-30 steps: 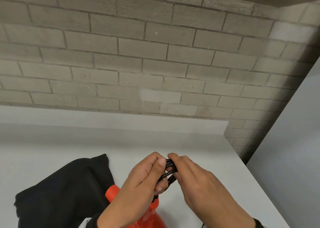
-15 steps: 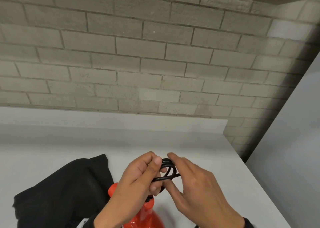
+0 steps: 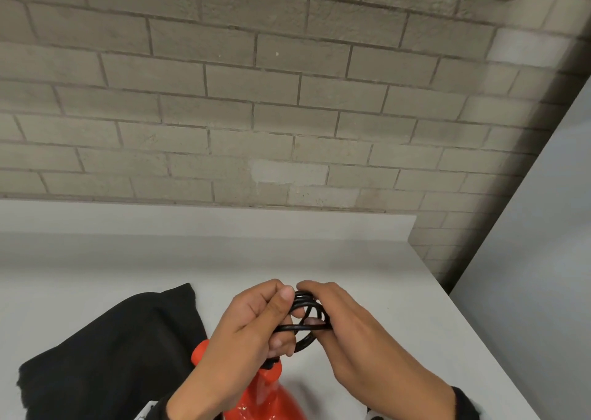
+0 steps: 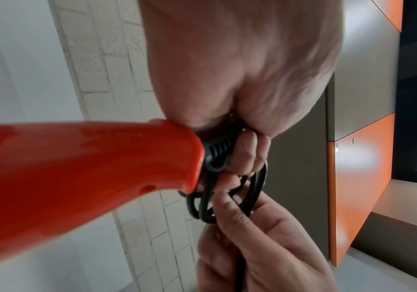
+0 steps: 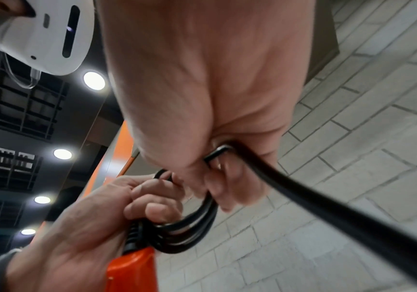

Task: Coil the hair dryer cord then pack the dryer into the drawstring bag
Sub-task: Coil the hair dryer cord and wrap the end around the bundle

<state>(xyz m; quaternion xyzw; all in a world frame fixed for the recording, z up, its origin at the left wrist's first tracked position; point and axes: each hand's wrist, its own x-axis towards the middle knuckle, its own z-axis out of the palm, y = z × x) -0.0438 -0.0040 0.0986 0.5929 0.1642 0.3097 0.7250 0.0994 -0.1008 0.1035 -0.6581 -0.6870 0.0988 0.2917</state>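
The orange-red hair dryer [image 3: 265, 397] hangs below my hands, handle end up; its handle [image 4: 77, 170] fills the left wrist view and its handle end [image 5: 132, 270] shows in the right wrist view. Its black cord [image 3: 307, 317] is wound in several small loops between my hands. My left hand [image 3: 252, 330] pinches the loops by the handle end. My right hand [image 3: 348, 327] grips the cord, which runs out of its fist [image 5: 302, 199]. The black drawstring bag [image 3: 108, 355] lies flat on the white table [image 3: 399, 291], left of the dryer.
A grey brick wall [image 3: 287, 100] rises behind the table. A grey panel [image 3: 527, 275] stands past the table's right edge. Orange and grey cabinet fronts [image 4: 357, 177] show in the left wrist view.
The loops have spread wider between my hands, and one strand now crosses the coil. My right hand has shifted along the cord; the dryer and bag stay put.
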